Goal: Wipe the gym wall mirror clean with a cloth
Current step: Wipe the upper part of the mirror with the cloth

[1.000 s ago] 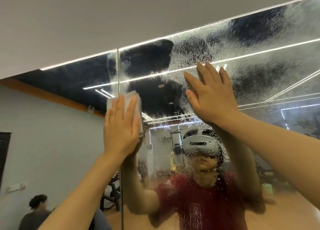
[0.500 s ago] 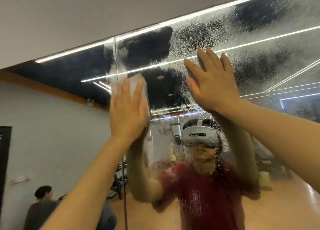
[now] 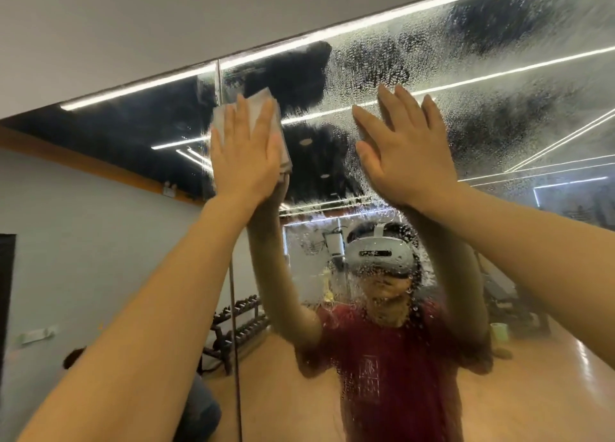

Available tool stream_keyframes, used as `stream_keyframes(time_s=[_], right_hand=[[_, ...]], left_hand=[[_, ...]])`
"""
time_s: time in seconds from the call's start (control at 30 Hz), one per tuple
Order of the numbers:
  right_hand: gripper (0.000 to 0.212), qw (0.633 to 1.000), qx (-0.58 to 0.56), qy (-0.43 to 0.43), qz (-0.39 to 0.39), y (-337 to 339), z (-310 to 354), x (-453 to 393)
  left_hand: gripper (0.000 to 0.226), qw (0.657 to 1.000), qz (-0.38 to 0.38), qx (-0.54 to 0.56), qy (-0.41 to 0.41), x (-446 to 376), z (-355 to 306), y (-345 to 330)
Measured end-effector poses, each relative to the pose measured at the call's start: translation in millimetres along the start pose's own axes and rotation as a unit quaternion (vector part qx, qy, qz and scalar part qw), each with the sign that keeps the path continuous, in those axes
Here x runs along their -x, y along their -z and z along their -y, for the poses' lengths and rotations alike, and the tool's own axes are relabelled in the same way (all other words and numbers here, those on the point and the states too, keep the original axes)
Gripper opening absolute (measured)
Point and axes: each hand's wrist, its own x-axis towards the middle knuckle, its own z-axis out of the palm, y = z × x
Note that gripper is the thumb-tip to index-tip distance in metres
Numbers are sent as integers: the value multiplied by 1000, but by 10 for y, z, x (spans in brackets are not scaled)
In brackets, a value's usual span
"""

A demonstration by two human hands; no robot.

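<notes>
Mirror (image 3: 499, 115) under flat right hand (image 3: 404, 155); left hand (image 3: 244, 155) presses cloth (image 3: 263, 107).

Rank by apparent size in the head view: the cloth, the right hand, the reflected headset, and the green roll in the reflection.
1. right hand, close to the camera, so its size is exaggerated
2. reflected headset
3. cloth, mostly hidden under the left hand, so its rank against the headset is unsure
4. green roll

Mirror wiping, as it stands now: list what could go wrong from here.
1. The bare right hand lies flat on the wet mirror; it may leave a palm print or slip.
2. The left hand only presses the folded cloth with straight fingers; the cloth could slide out and drop.
</notes>
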Motion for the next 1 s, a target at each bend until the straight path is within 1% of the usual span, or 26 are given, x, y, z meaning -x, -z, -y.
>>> stream_keyframes(time_s=[0.1,0.23,0.3,0.4,0.5,0.57,0.67,0.73,0.83,0.93,1.0], right_hand=[[55,1000,1,-3,2,-8,8,11],[55,1000,-1,-2,5,15,15,8],[55,1000,1,-2,6,10,19,8],[55,1000,5,-5,5,-2,20,7],[55,1000,7,-5,10,3,17,5],[55,1000,9,-3,14,1,20,6],[55,1000,6,-5,14,5,22,7],[55,1000,7,-6,14,6,25,11],[56,1000,6,-4,7,3,28,13],[58,1000,6,-2,6,7,25,14],[57,1000,7,-2,7,6,24,12]], left_hand=[[57,998,1,4,-59,614,-62,-98],[56,991,30,-8,-127,1668,-61,-234],[56,988,38,-25,-150,1826,0,-267],[56,988,33,-23,-147,1462,-15,-210],[54,996,7,4,-86,686,-68,-89],[54,998,16,3,-58,225,-76,8],[56,998,20,-6,-53,95,-115,-4],[57,998,6,2,-69,397,-181,-66],[56,993,2,3,-121,1162,-283,-205],[55,985,22,-9,-168,1879,-305,-315],[55,981,35,-23,-188,2027,-268,-346]])
